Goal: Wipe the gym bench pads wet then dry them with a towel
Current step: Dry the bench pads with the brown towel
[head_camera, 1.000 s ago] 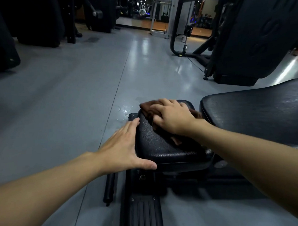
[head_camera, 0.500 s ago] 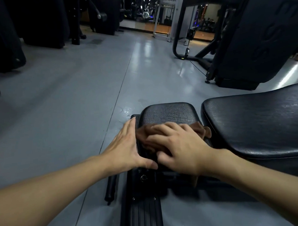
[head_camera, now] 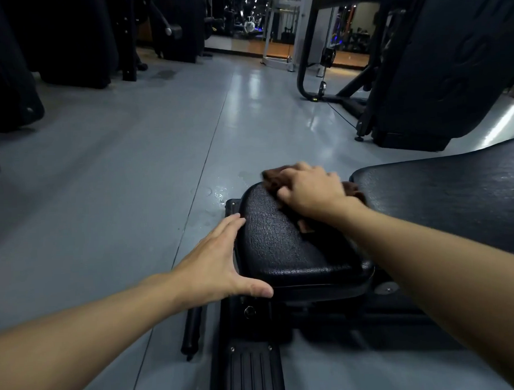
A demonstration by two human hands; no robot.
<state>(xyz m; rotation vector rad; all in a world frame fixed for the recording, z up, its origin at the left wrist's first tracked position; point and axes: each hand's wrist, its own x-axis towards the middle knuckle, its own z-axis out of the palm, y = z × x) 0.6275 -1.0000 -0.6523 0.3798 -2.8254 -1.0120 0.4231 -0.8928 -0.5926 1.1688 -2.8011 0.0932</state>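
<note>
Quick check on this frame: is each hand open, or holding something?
Left hand: open, straight fingers against the side of the seat pad.
Right hand: closed on the brown cloth atop that pad.

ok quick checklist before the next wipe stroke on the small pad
1. Cloth in hand: ok. The right hand grips the brown cloth at the far end of the small pad.
2. Pad braced: ok. The left hand lies flat against its left side, thumb at the near corner.
3. Stroke path: ok. The near part of the pad is bare.
4. Pad wet or dry: cannot tell, the surface is dark and textured.
5. Large pad wiped: cannot tell.
6. Floor dry: not ok, droplets lie beside the pad's far left corner.
</note>
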